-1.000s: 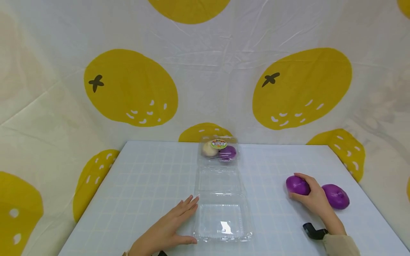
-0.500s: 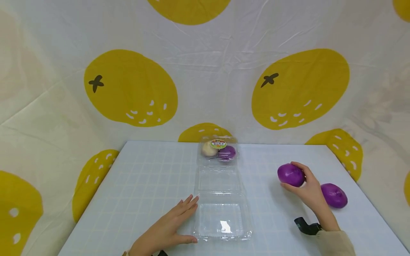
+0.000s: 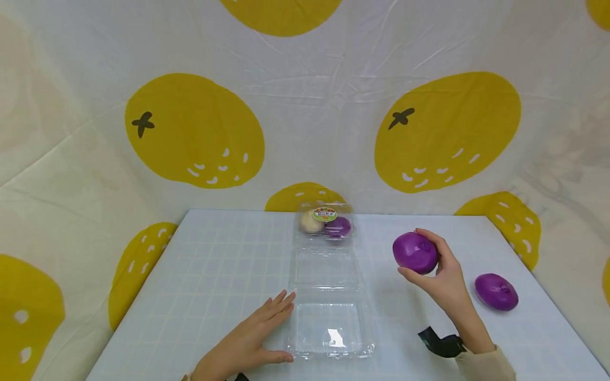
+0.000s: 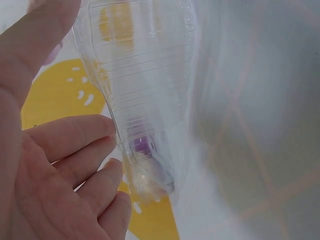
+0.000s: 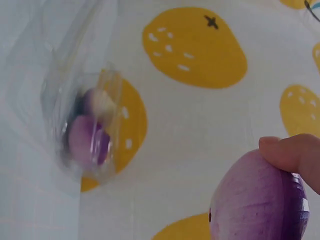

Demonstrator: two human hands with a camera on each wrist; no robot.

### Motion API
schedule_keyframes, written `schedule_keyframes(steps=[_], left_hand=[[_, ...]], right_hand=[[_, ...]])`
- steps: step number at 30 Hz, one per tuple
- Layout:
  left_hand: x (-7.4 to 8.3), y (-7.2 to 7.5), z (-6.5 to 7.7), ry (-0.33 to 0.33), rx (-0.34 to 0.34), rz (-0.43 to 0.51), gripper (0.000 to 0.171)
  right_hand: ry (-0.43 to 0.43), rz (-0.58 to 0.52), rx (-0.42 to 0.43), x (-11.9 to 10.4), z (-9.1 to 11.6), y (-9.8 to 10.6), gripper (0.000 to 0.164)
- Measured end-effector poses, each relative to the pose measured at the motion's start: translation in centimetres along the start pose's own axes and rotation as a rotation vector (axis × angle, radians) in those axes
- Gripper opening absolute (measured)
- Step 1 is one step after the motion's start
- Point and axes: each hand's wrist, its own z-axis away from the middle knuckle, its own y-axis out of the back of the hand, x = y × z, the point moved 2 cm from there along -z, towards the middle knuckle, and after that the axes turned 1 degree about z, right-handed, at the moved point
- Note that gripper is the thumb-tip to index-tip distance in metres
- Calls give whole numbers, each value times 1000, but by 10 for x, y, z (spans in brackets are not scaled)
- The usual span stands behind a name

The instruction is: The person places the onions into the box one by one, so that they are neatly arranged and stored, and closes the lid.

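Note:
My right hand (image 3: 445,275) holds a purple onion (image 3: 414,253) between thumb and fingers, raised above the right half of the table. In the right wrist view, fine streaks show on the onion (image 5: 257,200). A second purple onion (image 3: 496,292) lies on the table to the right of that hand. My left hand (image 3: 252,333) has its fingers extended, with the fingertips and thumb right at the left edge of an open clear plastic clamshell box (image 3: 331,323). In the left wrist view, the fingers (image 4: 95,125) lie along the wall of the clear box (image 4: 140,65).
Behind the open box stands a closed clear box (image 3: 326,239) with an oval label, holding a whitish round item (image 3: 312,223) and a purple one (image 3: 338,228). A patterned cloth (image 3: 319,127) hangs behind the white table (image 3: 229,254). A black strap piece (image 3: 440,344) sticks out at the right wrist.
My right hand has lifted the purple onion off the table and carried it leftward, away from the second onion. The left hand and the boxes have stayed put.

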Motion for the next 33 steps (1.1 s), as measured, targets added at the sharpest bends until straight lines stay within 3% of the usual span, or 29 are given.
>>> schedule_keyframes(steps=[5, 13, 24, 33], left_hand=[[-1, -1, 0, -3, -4, 2, 89], [0, -1, 0, 0, -5, 29, 88], [-1, -2, 1, 29, -21, 27, 88], [-1, -2, 0, -4, 4, 22, 87]], right_hand=[[63, -60, -21, -22, 5, -14, 87], [108, -54, -118, -44, 14, -41, 87], [132, -149, -277, -50, 35, -90, 89], [109, -107, -374, -45, 58, -128, 90]])
